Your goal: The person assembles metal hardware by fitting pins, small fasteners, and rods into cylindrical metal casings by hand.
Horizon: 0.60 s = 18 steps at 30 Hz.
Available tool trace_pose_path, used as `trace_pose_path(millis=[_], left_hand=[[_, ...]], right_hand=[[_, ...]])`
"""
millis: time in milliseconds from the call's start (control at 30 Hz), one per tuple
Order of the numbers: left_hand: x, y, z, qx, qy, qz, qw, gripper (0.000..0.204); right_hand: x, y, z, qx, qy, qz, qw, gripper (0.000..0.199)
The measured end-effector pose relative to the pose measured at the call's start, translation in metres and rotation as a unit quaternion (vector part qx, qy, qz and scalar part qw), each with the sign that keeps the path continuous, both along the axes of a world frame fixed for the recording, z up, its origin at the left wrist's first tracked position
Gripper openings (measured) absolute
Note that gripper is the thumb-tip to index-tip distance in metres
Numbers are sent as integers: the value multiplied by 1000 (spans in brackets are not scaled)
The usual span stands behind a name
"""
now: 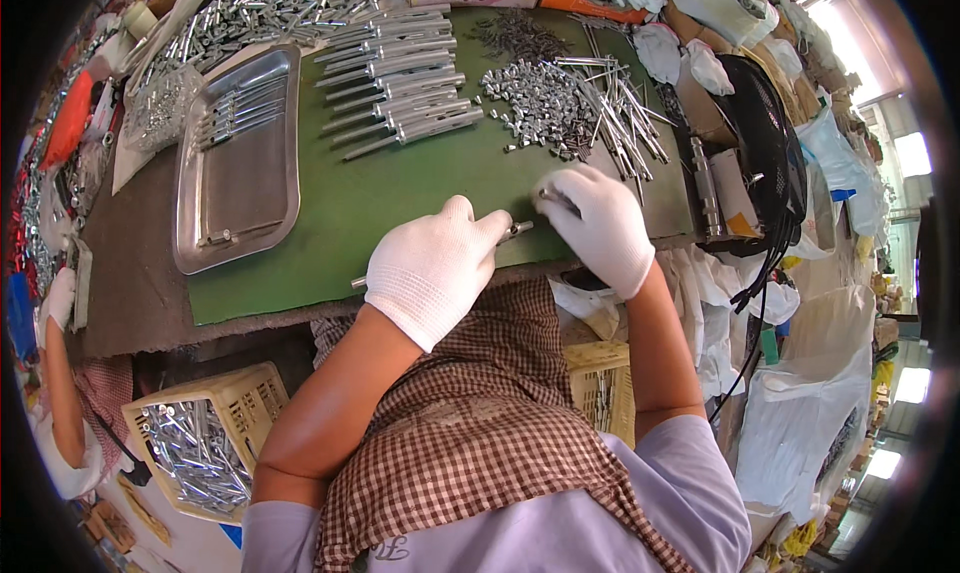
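Note:
My left hand (435, 268), in a white knit glove, is closed around a slim metal rod (516, 232). One end of the rod sticks out past the fingertips, the other beside the wrist. To its right, my gloved right hand (600, 223) is curled with fingers and thumb pinched on a small metal piece (562, 203), blurred and partly covered. A gap separates this piece from the rod's end. Both hands are over the near edge of the green mat (330, 243). Beyond them lie a row of metal tubes (410, 93) and a heap of short metal cylinders (545, 103).
A steel tray (240, 208) with several thin rods lies left. Loose thin rods (625, 133) and dark small pins (520, 35) lie at the back right. A black mesh bag (755, 123) stands right. Below left is a crate (245, 403) of metal parts, near another person's arm (65, 393).

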<state>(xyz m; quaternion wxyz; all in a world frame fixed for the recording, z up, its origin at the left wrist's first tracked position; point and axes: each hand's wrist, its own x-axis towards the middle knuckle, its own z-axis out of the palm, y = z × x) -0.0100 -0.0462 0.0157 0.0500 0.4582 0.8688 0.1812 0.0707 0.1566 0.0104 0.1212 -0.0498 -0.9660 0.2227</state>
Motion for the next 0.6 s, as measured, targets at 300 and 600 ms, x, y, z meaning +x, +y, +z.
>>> trace_pose_path(millis=[300,600], left_hand=[[1,-1,0,9,9,-3,1000,19],[-4,-4,-3,27,27,-36,999,23]], right_hand=[[5,-21,9,-2,8,84,996,11],[4,-23,-3,-123,-53,-1,991,17]])
